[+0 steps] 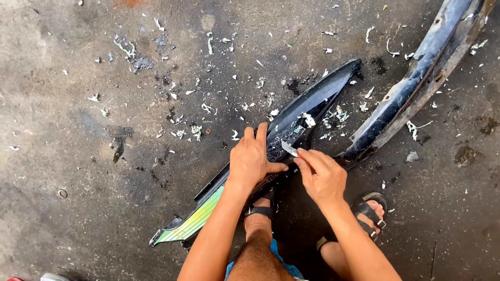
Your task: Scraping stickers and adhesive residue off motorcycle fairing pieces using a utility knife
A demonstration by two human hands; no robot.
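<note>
A long black glossy plastic panel [312, 104] lies slantwise on the concrete floor, with a green-yellow striped sticker [195, 221] on its near end. My left hand [252, 158] presses flat on the panel's middle and holds it down. My right hand [320, 174] pinches a small silvery blade or scraper [289, 149] whose tip rests on the panel's surface. Torn sticker bits [307, 119] cling to the panel just beyond the blade.
A second long dark panel [416, 88] lies at the right, running to the top corner. Several white and green sticker scraps [195, 130] litter the stained floor. My sandalled feet [370, 213] are below the hands. A small ring [62, 193] lies at left.
</note>
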